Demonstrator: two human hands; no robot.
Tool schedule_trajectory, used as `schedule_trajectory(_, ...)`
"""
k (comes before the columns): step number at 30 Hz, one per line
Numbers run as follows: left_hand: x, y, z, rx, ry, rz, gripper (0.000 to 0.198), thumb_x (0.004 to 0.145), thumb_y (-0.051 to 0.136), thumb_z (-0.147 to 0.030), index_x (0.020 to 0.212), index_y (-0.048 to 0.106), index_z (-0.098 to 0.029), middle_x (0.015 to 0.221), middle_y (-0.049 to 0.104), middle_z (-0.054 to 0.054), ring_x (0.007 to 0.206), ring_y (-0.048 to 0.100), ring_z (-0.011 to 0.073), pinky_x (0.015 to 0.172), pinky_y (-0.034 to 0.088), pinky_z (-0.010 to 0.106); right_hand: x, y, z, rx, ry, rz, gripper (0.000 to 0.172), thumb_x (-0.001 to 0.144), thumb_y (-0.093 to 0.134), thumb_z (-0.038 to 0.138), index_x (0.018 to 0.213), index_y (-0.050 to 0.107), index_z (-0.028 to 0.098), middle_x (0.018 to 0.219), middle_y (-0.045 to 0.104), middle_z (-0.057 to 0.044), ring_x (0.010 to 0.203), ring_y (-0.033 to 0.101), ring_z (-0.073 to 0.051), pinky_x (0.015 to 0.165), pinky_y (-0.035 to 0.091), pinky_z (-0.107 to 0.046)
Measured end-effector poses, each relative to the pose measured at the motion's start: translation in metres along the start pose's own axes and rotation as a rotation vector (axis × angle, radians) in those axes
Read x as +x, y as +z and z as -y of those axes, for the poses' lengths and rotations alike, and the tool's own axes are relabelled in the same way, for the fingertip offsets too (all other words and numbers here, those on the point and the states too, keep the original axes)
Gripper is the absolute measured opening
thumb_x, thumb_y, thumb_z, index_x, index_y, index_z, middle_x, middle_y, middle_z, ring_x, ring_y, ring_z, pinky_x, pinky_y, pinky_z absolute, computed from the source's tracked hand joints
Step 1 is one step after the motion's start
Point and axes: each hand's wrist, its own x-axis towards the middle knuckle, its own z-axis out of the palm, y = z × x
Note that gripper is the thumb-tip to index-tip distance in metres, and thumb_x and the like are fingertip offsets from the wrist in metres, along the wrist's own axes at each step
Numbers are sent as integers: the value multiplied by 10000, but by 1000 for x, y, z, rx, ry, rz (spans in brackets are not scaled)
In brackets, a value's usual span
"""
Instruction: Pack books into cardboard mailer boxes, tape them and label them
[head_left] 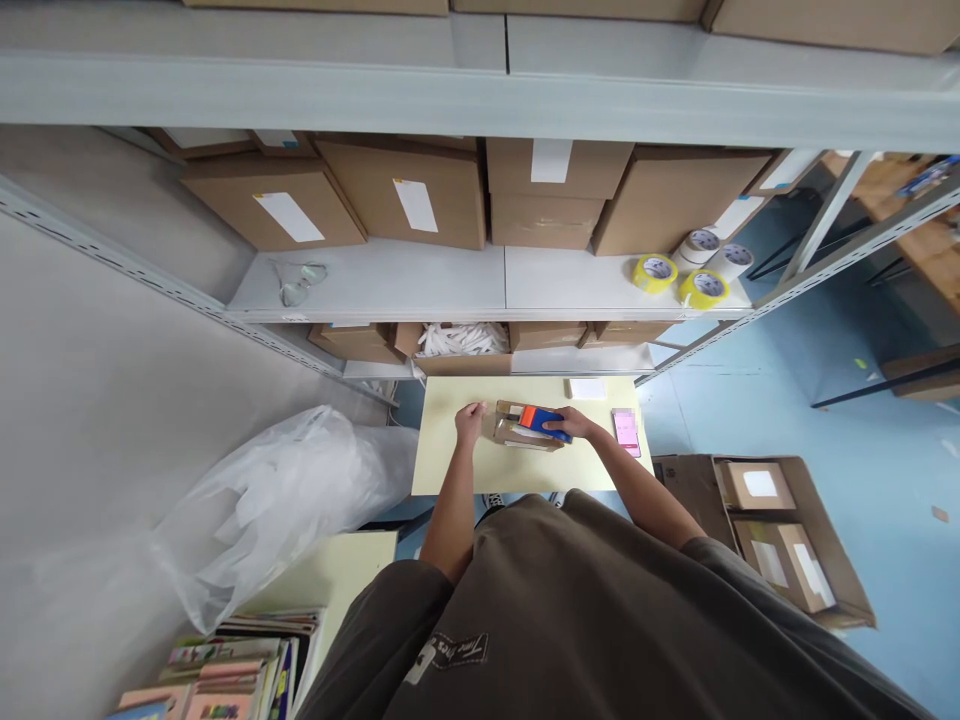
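My right hand (570, 424) is shut on a blue and orange tape dispenser (544, 423), which rests on a small cardboard box (517, 434). My left hand (470, 423) holds nothing and lies on the table just left of the box, close to its end. The box stands near the middle of a pale yellow table (457, 460). To the right of my right hand lies a pink flat packet (626, 432), and a white card (586, 389) sits near the far edge.
Grey metal shelving (480, 280) with cardboard boxes and several tape rolls stands ahead. A large clear plastic bag (277, 520) bulges on the left. An open carton (780, 530) with parcels sits on the blue floor at right; books lie lower left.
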Motion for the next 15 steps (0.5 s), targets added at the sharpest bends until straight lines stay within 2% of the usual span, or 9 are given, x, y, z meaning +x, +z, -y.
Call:
schedule_trajectory(3, -5, -2, 0, -91, 65, 41, 472, 1003, 515, -574, 985, 790, -191, 1014, 819, 105, 977, 758, 218, 924, 589, 307, -5, -1, -6, 38, -7, 20, 529, 742, 810, 653, 959, 801, 170, 866, 800, -84, 697, 701, -220, 621, 556, -294)
schedule_trajectory(6, -10, 4, 1, -163, 51, 103, 525, 1063, 422, -613, 1080, 736, -192, 1180, 806, 142, 1127, 754, 228, 968, 595, 330, -8, -2, -7, 32, -24, 24, 540, 738, 819, 654, 952, 789, 159, 881, 795, -100, 702, 700, -214, 611, 551, -284)
schedule_trajectory(9, -10, 12, 4, -326, 52, 172, 526, 1085, 381, -639, 1125, 669, -201, 1348, 754, 171, 1237, 730, 246, 1012, 594, 380, -11, -2, -4, 7, -17, 25, 557, 763, 795, 680, 968, 777, 162, 896, 790, -98, 707, 699, -207, 604, 544, -276)
schedule_trajectory(12, -4, 17, 11, -456, 41, 226, 464, 1053, 472, -662, 1056, 627, -225, 1374, 740, 175, 1237, 733, 286, 1031, 596, 463, -13, -1, 2, -79, 1, 30, 569, 794, 768, 708, 957, 761, 163, 914, 786, -98, 736, 707, -208, 616, 531, -265)
schedule_trajectory(15, 4, 19, 20, -460, -35, 252, 400, 1049, 517, -622, 985, 584, -233, 1319, 749, 176, 1180, 757, 293, 1061, 580, 508, -16, 3, 9, -193, 14, 1, 541, 811, 774, 701, 920, 750, 171, 945, 791, -99, 798, 719, -217, 678, 528, -263)
